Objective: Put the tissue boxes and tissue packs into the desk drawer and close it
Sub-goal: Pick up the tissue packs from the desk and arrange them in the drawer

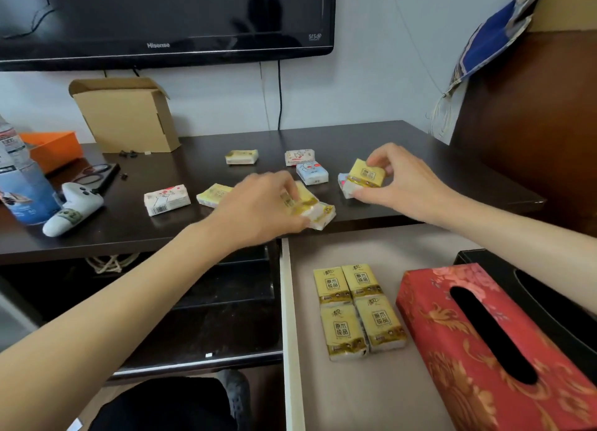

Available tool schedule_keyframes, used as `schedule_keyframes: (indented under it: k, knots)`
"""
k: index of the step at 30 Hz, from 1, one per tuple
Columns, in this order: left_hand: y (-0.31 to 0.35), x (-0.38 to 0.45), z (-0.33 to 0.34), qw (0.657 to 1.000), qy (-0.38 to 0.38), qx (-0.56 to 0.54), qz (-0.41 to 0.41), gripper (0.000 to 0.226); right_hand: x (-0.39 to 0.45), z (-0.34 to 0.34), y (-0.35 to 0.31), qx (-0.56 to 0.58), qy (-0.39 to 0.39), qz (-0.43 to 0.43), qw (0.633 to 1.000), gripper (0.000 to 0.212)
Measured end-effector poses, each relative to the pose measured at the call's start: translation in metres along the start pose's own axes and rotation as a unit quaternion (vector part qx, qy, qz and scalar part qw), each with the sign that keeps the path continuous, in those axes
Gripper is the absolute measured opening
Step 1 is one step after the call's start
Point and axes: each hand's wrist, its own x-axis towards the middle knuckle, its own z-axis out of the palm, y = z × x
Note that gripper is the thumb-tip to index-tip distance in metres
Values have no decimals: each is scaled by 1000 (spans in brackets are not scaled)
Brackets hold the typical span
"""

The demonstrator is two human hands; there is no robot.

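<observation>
The desk drawer (323,256) is pulled open at lower right. Inside lie several yellow tissue packs (357,311), a red floral tissue box (484,350) and a black tissue box (549,288) behind it. My left hand (261,204) is closed on yellow tissue packs (315,209) at the desk's front edge. My right hand (397,178) grips a yellow tissue pack (368,174) stacked on another pack. More packs lie on the dark desk: a white-red one (166,199), a yellow one (213,194), a blue one (312,172), a white one (299,156) and a far yellow one (241,156).
A cardboard box (126,114) and an orange tray (55,148) stand at the back left. A water bottle (19,178), a white controller (76,208) and glasses (93,174) lie at left. A TV (161,20) hangs above. A wooden cabinet (533,124) stands at right.
</observation>
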Motion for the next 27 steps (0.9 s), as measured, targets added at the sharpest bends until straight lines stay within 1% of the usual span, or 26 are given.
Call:
schedule_keyframes:
  k: [3, 6, 8, 10, 14, 17, 21, 23, 27]
  knots:
    - [24, -35, 10, 994, -105, -30, 28, 45, -50, -7, 0, 1, -75, 3, 997, 70]
    - [44, -63, 26, 980, -187, -36, 51, 46, -96, -11, -2, -41, -144, -17, 989, 58]
    - [53, -78, 39, 973, -219, -19, 78, 46, -121, -15, -5, -70, -195, -28, 978, 53]
    - [60, -93, 52, 965, -238, 5, 114, 48, -142, -19, -10, -106, -236, -44, 965, 54]
    - [67, -115, 75, 941, -295, 41, 162, 41, -168, -20, -19, -171, -310, -94, 930, 50]
    - [69, -121, 86, 932, -308, 51, 182, 37, -178, -14, -20, -216, -333, -139, 907, 52]
    - [71, -120, 92, 934, -291, 55, 197, 38, -184, -2, -16, -267, -359, -158, 880, 59]
    - [70, -120, 94, 935, -291, 57, 193, 39, -184, 1, -15, -275, -365, -156, 876, 57]
    - [68, -123, 98, 937, -291, 51, 188, 43, -183, 9, -13, -280, -360, -158, 876, 63]
